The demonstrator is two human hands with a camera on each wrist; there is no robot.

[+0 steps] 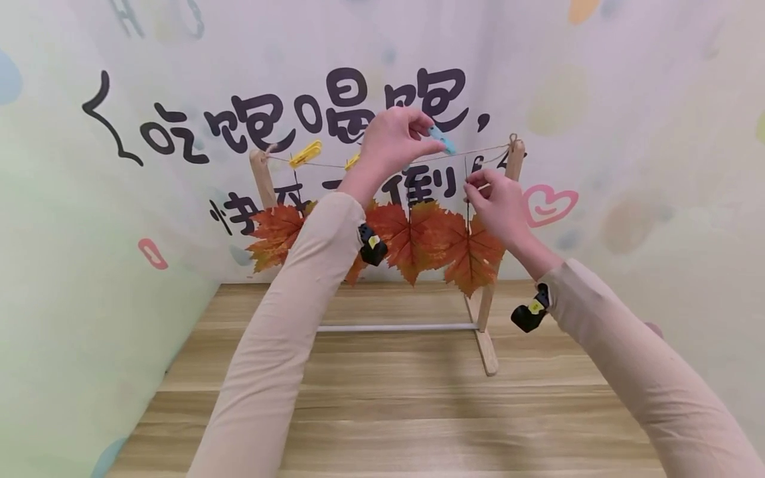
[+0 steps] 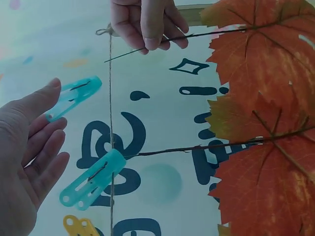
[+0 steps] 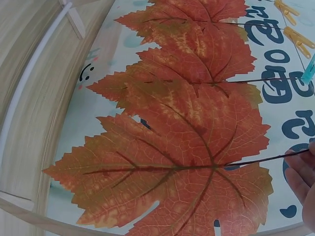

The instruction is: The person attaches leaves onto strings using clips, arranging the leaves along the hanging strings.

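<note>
My left hand [image 1: 394, 138] pinches a light blue clothespin [image 1: 442, 140] above the twine [image 2: 111, 98]; in the left wrist view the clothespin stands apart from the twine. The right hand [image 1: 499, 204] pinches the thin dark stem [image 2: 206, 34] of an orange-red artificial maple leaf [image 3: 172, 169]. That stem's tip crosses the twine in the left wrist view, and its leaf hangs below the hand. A second blue clothespin [image 2: 93, 179] sits on the twine at the neighbouring leaf's stem [image 2: 182, 149].
Yellow clothespins [image 1: 306, 154] hold further leaves [image 1: 277, 232] toward the left. Wooden posts [image 1: 515, 159] carry the twine, and a white rod [image 1: 400, 327] joins the stand low down. Beneath is a wood-grain table [image 1: 388, 411]; a printed wall [image 1: 627, 133] stands behind.
</note>
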